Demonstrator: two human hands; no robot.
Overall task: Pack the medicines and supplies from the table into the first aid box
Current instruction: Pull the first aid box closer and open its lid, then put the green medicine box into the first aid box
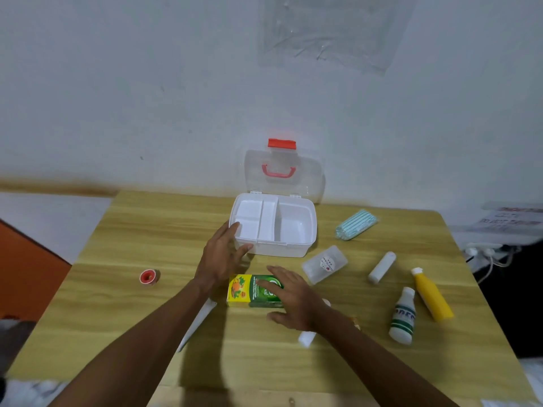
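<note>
The white first aid box (pixel 296 250) stands open at the back middle of the wooden table (pixel 117 289), its clear lid with a red handle leaning on the wall. A white divided tray fills its left half. My left hand (pixel 221 257) rests against the box's front left corner, fingers spread. A green and yellow medicine carton (pixel 249 290) lies flat in front of the box. My right hand (pixel 293 298) lies over its right end, fingers apart, thumb on the near side.
A red tape roll (pixel 149 277) sits left. To the right lie a striped mask pack (pixel 356 224), a clear packet (pixel 324 264), a white tube (pixel 381 267), a yellow bottle (pixel 432 295) and a white bottle (pixel 403 317). White items lie partly hidden under my arms.
</note>
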